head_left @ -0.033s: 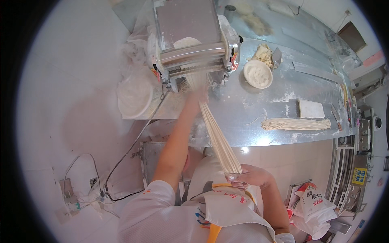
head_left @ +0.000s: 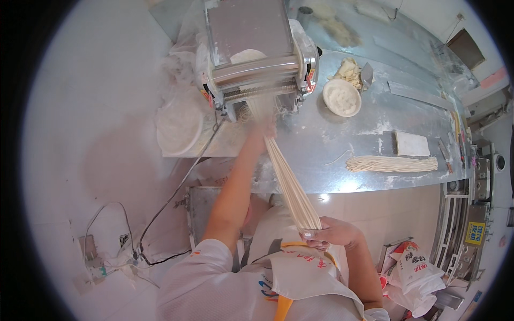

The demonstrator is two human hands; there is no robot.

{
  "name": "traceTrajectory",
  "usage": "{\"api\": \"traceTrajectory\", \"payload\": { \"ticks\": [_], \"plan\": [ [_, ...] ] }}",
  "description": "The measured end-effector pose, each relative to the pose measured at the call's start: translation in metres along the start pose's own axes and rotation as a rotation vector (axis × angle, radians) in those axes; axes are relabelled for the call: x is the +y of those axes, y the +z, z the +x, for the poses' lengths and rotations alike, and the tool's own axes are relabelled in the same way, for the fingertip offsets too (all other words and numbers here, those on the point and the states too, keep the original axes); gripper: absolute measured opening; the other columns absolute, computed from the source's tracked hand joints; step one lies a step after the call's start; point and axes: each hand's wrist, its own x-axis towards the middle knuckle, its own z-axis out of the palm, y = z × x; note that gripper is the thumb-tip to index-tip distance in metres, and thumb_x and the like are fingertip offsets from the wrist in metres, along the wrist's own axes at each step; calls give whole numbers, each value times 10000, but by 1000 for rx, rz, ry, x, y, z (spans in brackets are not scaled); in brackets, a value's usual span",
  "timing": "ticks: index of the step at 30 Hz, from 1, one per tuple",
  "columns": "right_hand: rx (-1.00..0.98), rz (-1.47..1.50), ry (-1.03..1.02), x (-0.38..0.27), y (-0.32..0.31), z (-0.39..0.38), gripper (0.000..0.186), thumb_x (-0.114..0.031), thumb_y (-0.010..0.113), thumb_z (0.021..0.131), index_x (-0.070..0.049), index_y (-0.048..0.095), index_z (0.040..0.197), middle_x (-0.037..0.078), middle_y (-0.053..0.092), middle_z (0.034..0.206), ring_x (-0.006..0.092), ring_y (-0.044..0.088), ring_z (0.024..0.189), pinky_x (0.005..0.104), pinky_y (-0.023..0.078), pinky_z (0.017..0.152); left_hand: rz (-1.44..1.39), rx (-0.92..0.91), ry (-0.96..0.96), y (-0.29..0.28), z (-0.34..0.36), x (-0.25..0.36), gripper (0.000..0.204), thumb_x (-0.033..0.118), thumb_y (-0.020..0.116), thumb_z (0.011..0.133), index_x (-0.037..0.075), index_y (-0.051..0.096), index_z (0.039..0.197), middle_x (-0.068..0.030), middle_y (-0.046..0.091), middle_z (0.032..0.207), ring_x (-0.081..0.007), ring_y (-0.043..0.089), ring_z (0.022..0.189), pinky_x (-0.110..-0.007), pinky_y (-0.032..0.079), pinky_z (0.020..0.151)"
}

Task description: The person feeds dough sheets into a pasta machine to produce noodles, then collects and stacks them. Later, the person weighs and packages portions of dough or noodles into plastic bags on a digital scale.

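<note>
Noodle bunch [head_left: 290, 184], from machine [head_left: 254, 70] at 12 o'clk | R hand [head_left: 336, 233], 5 o'clk: closed round lower end | L hand [head_left: 264, 130]: at upper part, blurred, grip can't tell

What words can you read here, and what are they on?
I won't copy words out, but here's where print shows:
White bag: red and dark lettering.
Yellow sign: blue characters.
Apron: red lettering, partly hidden by folds, not fully readable.
Noodle machine: side stickers, too small to read.
White sleeve: little orange marks, too small to read.
</note>
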Motion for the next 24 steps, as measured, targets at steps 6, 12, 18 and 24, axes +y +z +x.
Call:
{"api": "traceTrajectory", "payload": {
  "ticks": [6, 12, 18, 24],
  "plan": [
    [-21, 15, -23, -5, 2, -6, 223, -275, 656, 1066, -56, 625, 1037, -37, 502, 730, 65, 426, 582, 254, 335, 495, -8, 30, -10, 1, -15, -21, 296, 330, 625, 1083, 42, 566, 1118, 48, 457, 754, -61, 379, 578, -234, 362, 529],
    [-51, 49, -70, -10, 3, -14, 221, -263, 656, 1067, -44, 629, 1058, -33, 518, 747, 56, 424, 579, 245, 330, 491, -36, -24, -2, -3, -29, -33, 288, 329, 624, 1084, 46, 573, 1102, 51, 458, 747, -60, 384, 590, -236, 364, 527],
    [-47, 15, -112, -14, 2, -22, 225, -272, 668, 1055, -51, 627, 1039, -38, 532, 747, 51, 432, 574, 243, 344, 487, -1, -2, -36, 2, -46, -45, 255, 330, 623, 1081, 77, 591, 1074, 57, 465, 743, -62, 402, 593, -231, 367, 537],
    [-80, 25, -131, -19, 3, -29, 215, -274, 670, 1051, -66, 615, 1045, -43, 520, 741, 51, 422, 567, 247, 337, 478, -9, -15, -20, -4, -61, -59, 249, 337, 628, 1080, 91, 599, 1056, 60, 474, 756, -57, 408, 601, -226, 364, 535]
  ]
}}
